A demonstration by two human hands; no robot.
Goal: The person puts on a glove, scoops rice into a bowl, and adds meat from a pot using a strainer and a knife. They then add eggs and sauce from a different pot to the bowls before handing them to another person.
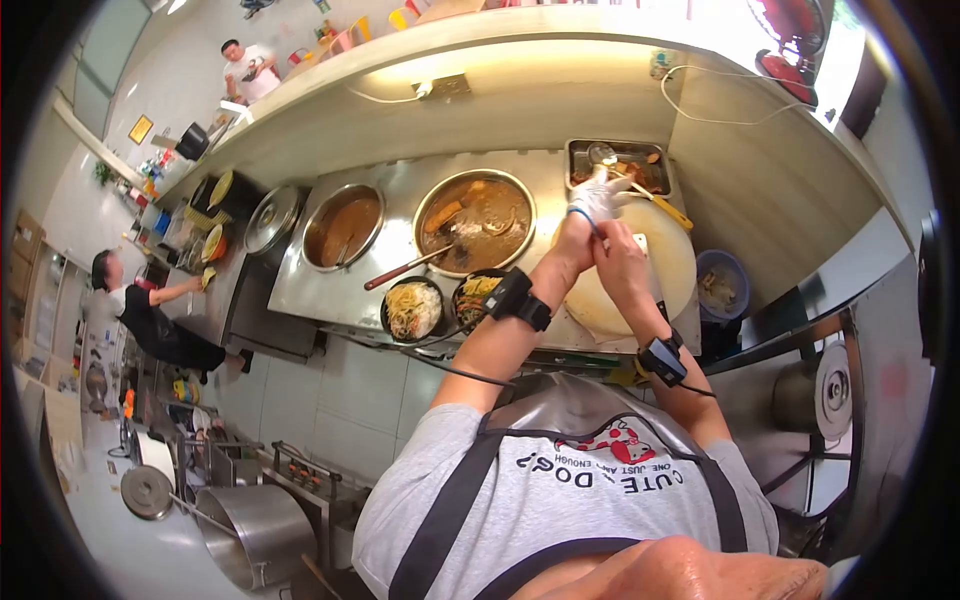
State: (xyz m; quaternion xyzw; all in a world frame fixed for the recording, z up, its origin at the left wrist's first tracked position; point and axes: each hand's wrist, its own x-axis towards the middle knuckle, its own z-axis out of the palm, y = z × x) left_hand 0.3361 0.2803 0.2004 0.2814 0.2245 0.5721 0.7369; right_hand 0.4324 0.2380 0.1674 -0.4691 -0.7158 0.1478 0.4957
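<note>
My left hand (600, 195), in a clear plastic glove, is stretched out with fingers apart above the front of a metal tray (575, 148) of browned food. A blue band (582, 213) circles its wrist at the glove's cuff. My right hand (622, 265) is bare, and its fingertips pinch the band beside the left wrist. Beneath both hands lies a round, cream-coloured cutting board (675, 265). A knife with a dark handle (661, 312) rests on it, partly hidden by my right forearm. In the tray are a metal ladle (601, 153) and a yellow-handled utensil (676, 214).
Two round pots of brown broth (345, 225) and stew (475, 215) sit in the steel counter; a wooden-handled ladle (405, 270) leans in the stew. Two food bowls (413, 308) stand at the front edge. A blue bin (738, 275) is at right. Another person (150, 315) works at left.
</note>
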